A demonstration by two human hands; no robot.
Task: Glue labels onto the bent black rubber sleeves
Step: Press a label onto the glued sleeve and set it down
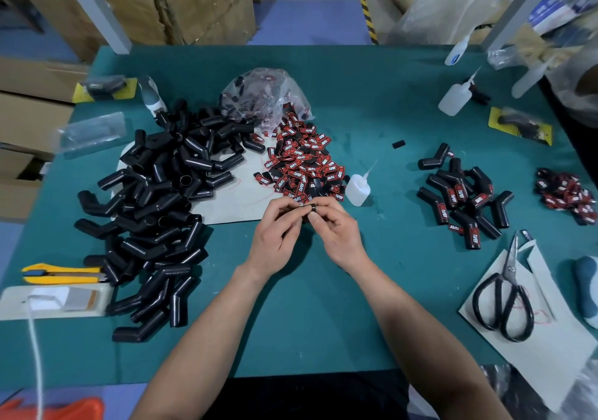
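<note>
Both hands meet over the green, felt-like table [323, 306]. The left hand [278, 238] and right hand [338, 233] each hold a narrow fingertip grip on one small dark piece [311, 208]. It is curved and matte, and mostly covered by the fingers, so I cannot tell whether it is a label seen from the back.

Just beyond the hands lies a loose heap of labels [304, 167] – flat red-and-black rectangles with white lettering – spilling from a crinkled clear plastic bag [262, 96]. Beside the heap stands a translucent squeeze bottle [357, 189] with a thin nozzle.

To the left, bare bent sleeves [155, 199] are piled up: smooth black elbow-shaped tubes with open ends. To the right sits a smaller cluster of labelled sleeves [462, 196]. Black-handled steel scissors [504, 300] rest on white paper, which the frame edge cuts off.
</note>
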